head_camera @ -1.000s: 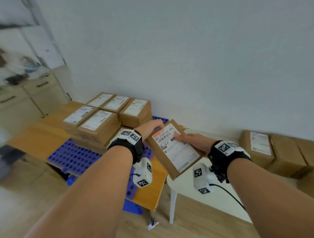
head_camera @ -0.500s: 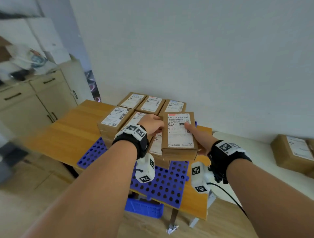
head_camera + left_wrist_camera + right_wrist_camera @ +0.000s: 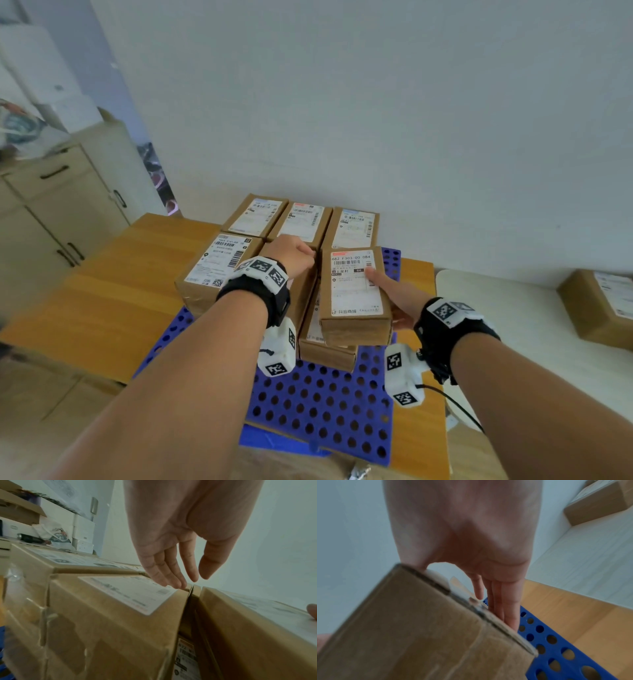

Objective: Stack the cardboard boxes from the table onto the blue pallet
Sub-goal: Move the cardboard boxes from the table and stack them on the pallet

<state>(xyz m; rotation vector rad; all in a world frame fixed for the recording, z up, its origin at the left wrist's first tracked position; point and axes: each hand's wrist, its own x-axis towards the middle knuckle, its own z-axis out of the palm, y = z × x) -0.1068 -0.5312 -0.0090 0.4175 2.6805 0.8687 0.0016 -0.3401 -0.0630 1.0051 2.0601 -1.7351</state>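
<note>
My right hand (image 3: 390, 294) grips a labelled cardboard box (image 3: 354, 291), thumb on its label and fingers (image 3: 501, 609) along its right side. The box hangs level over a lower box (image 3: 327, 349) at the right front of the stack on the blue perforated pallet (image 3: 325, 411); whether the two touch I cannot tell. My left hand (image 3: 296, 253) is just left of the held box. Its fingers (image 3: 171, 577) are straight, their tips at the far edge of the neighbouring stacked box (image 3: 120, 601). Several more labelled boxes (image 3: 301, 219) fill the pallet's back and left.
The pallet lies on a wooden table (image 3: 113, 298) against the white wall. A white table (image 3: 513, 308) to the right holds another cardboard box (image 3: 603, 305). Beige cabinets (image 3: 58, 212) stand at the left. The pallet's front part is bare.
The box has travelled left from above the white table to over the stack and turned level. My left hand has let go of it and moved over the neighbouring box.
</note>
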